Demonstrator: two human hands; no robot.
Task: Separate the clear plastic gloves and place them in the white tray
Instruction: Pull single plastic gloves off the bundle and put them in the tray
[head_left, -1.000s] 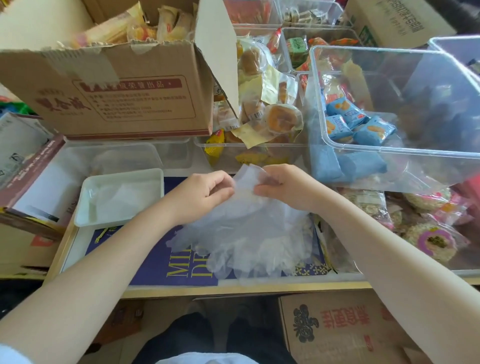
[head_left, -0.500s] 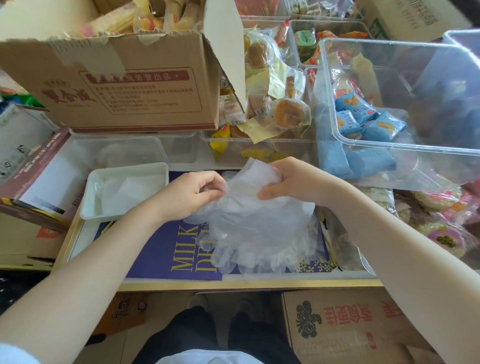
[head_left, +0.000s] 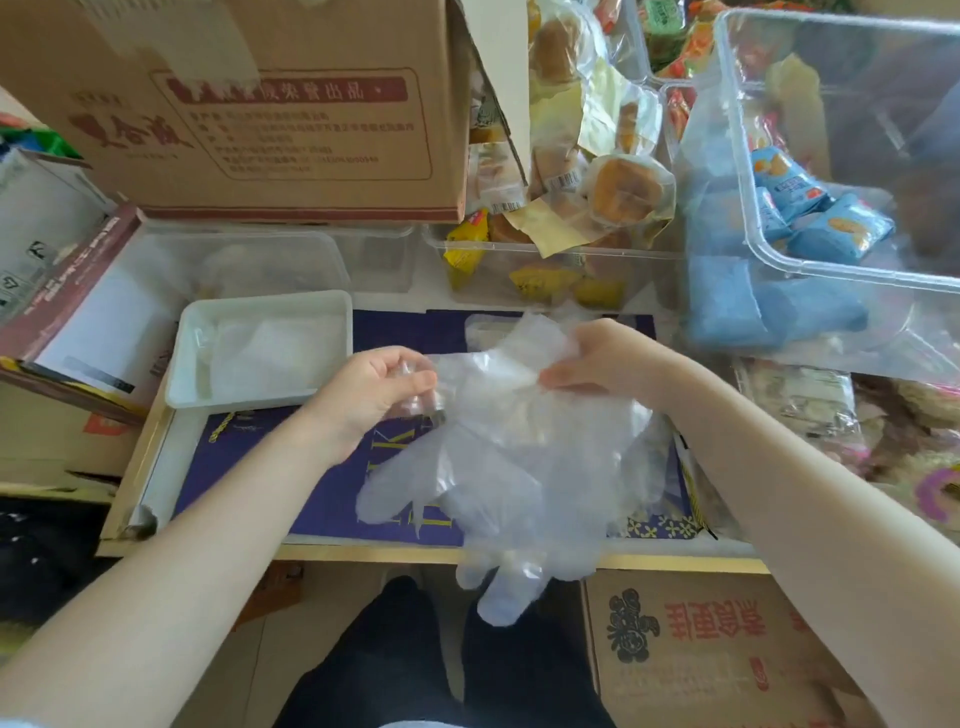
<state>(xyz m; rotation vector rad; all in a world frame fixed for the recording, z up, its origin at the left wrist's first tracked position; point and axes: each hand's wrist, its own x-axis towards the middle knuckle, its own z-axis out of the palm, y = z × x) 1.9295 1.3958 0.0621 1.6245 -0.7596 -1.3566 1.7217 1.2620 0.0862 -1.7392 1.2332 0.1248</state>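
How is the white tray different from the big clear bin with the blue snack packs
The white tray is opaque and shallow; the clear bin is see-through and deep. The tray sits left of both hands, holding clear film; the bin stands back right, holding blue packs. Both are open-topped plastic containers.

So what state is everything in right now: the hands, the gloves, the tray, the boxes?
Left hand: pinching one edge of the clear gloves.
Right hand: gripping the bunch's other edge.
Clear plastic gloves: held up, partly pulled apart, fingers hanging down.
White tray: upright, already holds clear plastic.
Cardboard box: flap open.
Clear bin: lidless, blue snack packets inside.
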